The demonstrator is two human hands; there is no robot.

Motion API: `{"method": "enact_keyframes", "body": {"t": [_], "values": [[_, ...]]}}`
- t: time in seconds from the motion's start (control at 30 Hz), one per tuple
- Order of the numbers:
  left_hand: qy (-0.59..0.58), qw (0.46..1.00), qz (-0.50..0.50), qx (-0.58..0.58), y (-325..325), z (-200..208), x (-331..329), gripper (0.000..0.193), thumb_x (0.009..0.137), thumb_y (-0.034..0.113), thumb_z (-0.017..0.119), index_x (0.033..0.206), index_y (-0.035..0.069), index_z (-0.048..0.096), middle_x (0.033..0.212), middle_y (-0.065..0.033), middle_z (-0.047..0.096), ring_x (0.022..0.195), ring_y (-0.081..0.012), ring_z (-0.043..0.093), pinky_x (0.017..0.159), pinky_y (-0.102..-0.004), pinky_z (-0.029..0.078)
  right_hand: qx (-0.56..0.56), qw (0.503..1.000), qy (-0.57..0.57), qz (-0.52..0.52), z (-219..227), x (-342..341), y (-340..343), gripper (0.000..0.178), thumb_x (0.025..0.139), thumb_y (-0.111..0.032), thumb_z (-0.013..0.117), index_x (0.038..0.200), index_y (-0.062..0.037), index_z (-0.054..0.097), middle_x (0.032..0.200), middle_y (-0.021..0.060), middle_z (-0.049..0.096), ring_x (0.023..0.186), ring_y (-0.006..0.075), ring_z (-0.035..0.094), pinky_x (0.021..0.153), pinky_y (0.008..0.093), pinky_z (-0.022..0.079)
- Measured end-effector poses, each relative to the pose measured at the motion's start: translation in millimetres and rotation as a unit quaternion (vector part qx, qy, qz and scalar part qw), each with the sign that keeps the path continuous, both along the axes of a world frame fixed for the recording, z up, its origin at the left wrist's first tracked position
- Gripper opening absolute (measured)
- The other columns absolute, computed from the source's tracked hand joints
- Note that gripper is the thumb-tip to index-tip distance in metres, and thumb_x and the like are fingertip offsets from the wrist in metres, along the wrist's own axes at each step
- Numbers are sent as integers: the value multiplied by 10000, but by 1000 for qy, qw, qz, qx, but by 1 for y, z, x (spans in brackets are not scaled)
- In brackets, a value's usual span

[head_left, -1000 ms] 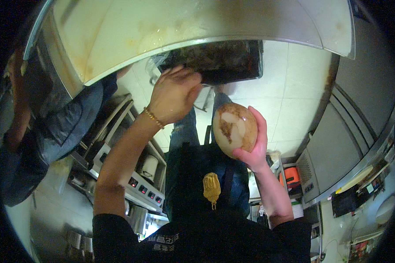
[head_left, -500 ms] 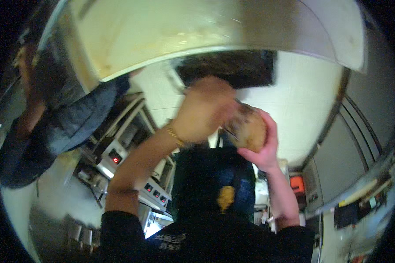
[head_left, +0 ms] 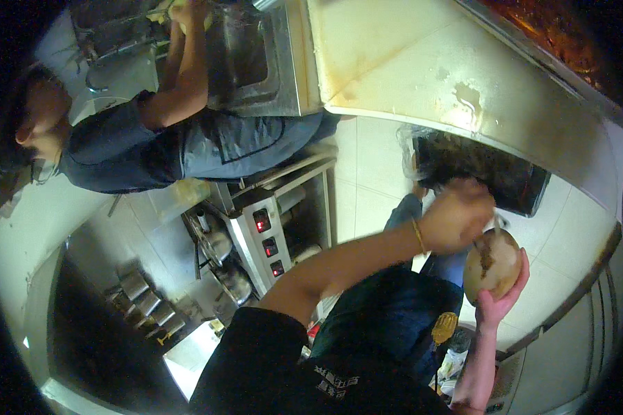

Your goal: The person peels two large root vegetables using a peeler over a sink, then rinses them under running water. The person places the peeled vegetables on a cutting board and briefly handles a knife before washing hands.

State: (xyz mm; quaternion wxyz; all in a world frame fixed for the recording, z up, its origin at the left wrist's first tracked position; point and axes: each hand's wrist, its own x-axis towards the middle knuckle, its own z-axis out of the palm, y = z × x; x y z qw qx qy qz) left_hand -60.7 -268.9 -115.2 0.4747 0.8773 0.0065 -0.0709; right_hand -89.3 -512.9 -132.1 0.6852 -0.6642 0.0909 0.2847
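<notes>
Oval vegetable point(head_left: 493, 266), long axis slanting steeply up-right

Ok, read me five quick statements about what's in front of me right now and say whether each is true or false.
1. The right hand holds a rounded, pale-and-brown object. True.
2. The bracelet is on the right wrist. False: it is on the left wrist.
3. The left hand hides part of a dark container. True.
4. The co-worker is at the picture's right. False: at its left.
5. The small displays glow green. False: red.
</notes>
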Motion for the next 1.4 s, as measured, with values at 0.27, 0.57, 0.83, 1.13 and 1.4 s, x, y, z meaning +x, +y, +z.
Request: {"method": "enact_keyframes", "body": {"t": [0.27, 0.57, 0.83, 1.13, 1.4], "values": [[-34, 999, -17, 0, 1, -5, -3, 72, 770, 59, 607, 730, 41, 551, 712, -133, 511, 698, -343, 495, 663, -434, 412, -43, 998, 32, -15, 8, 10, 28, 1104, 598, -513, 824, 1422, -20, 279, 1366, 135, 389, 1246, 276, 422, 1064, 405, 341], [-49, 998, 17, 21, 6, -4, 7, 66, 797, 83, 603, 761, 53, 556, 737, -116, 533, 702, -332, 515, 638, -416, 417, 3, 997, 57, -60, 10, 20, 37, 1033, 674, -462, 769, 1436, -17, 233, 1341, 146, 405, 1242, 268, 432, 1065, 384, 339], [22, 977, -86, 192, 23, -5, 40, 71, 748, 157, 630, 756, 91, 605, 794, -101, 568, 785, -312, 542, 692, -422, 438, 148, 957, 238, -78, 14, 25, 28, 977, 717, -439, 755, 1450, -54, 236, 1369, 148, 408, 1261, 284, 432, 1053, 401, 366], [-82, 922, -368, 93, 4, -5, 23, 52, 749, 198, 619, 794, 170, 614, 855, -19, 570, 873, -199, 554, 801, -346, 435, 271, 857, 432, 72, 6, 49, 24, 960, 623, -118, 770, 1439, -44, 270, 1347, 130, 457, 1267, 251, 444, 1077, 360, 345], [2, 921, -342, 186, 41, -12, 49, 121, 714, 207, 644, 775, 122, 582, 864, -57, 532, 863, -265, 524, 757, -389, 439, 297, 816, 473, 152, 4, 53, 17, 1007, 586, -144, 783, 1446, -20, 273, 1345, 149, 470, 1254, 275, 469, 1073, 381, 353]]}}
